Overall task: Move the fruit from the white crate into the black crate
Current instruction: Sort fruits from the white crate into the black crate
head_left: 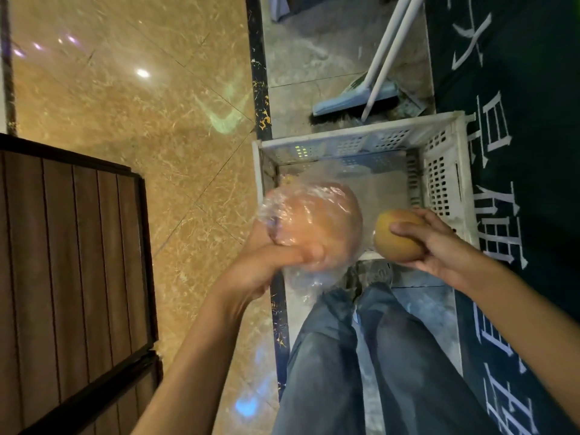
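The white crate (445, 171) stands on the floor ahead of my legs, and its visible bottom looks bare. A large orange fruit wrapped in clear plastic (317, 221) is held up over the crate's near left corner by my left hand (270, 262), gripping it from below. My right hand (436, 246) grips a smaller yellow-brown fruit (397, 235) above the crate's near right side. The two fruits are almost touching. No black crate is in view.
A blue broom and dustpan with white handles (354, 98) lean just beyond the crate. A dark green mat with white characters (518, 89) lies on the right. A dark metal strip (260, 89) runs along the polished stone floor; a dark wooden panel (69, 277) stands left.
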A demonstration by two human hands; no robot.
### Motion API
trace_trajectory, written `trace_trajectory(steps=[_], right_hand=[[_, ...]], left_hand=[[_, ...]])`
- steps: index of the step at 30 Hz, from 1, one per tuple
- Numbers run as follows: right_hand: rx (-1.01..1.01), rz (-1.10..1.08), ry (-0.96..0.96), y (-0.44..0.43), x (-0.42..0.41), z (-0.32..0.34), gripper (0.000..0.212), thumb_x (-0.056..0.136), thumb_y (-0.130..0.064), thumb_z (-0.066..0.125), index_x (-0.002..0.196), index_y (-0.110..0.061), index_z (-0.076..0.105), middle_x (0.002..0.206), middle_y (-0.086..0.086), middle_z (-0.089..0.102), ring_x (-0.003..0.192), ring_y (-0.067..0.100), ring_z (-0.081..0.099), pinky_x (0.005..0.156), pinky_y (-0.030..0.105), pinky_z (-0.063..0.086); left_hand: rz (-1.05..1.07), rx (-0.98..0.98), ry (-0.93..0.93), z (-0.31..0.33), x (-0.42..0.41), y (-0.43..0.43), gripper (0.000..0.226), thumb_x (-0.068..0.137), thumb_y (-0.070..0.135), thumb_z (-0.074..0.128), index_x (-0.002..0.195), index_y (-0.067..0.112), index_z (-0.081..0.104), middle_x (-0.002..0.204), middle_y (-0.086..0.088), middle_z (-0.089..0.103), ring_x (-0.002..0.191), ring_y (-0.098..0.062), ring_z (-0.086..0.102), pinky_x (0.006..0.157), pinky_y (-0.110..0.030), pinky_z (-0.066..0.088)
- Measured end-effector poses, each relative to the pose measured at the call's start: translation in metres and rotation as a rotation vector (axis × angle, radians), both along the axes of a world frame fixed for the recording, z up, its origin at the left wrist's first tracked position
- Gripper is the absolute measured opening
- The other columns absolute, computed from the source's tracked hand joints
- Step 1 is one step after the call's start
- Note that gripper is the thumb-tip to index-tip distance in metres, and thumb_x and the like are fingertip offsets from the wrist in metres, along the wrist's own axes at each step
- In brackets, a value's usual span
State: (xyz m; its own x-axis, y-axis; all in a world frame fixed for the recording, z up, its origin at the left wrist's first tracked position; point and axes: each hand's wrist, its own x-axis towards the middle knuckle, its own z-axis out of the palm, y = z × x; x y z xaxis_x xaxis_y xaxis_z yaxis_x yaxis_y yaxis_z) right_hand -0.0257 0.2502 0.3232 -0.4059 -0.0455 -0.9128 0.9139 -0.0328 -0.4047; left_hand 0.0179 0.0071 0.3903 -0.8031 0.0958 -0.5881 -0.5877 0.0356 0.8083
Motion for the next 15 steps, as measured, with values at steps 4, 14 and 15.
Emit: trace_trajectory(steps=[4,14,15], right_hand=[[0.013,-0.009,0.01,0.001,0.001,0.018,0.037,0.083,-0.009,0.064,0.114,-0.022,0.047,0.122,0.005,0.043,0.104,0.032,0.052,0.084,0.047,0.049],[-0.03,-0.013,0.032,0.014,0.008,0.013,0.043,0.079,-0.014,0.068,0.116,-0.026,0.049,0.126,0.002,0.043,0.097,0.025,0.056,0.085,0.046,0.051],[-0.005,-0.009,0.027,0.015,0.006,0.005,0.044,0.079,-0.013,0.068,0.117,-0.025,0.048,0.126,0.002,0.043,0.097,0.025,0.056,0.084,0.046,0.051]], left_hand=[[-0.082,-0.32,0.33,0.023,-0.009,0.009,0.092,0.039,0.035,0.084,0.119,0.035,0.038,0.119,0.02,0.049,0.11,-0.002,0.055,0.093,-0.016,0.045],[0.032,-0.574,0.382,-0.01,-0.015,0.021,0.09,0.042,0.044,0.078,0.121,0.034,0.036,0.116,0.025,0.042,0.107,0.007,0.048,0.088,-0.007,0.039],[0.045,-0.576,0.333,-0.023,-0.021,0.019,0.091,0.04,0.047,0.078,0.119,0.039,0.034,0.115,0.025,0.043,0.106,0.002,0.05,0.089,-0.014,0.043]])
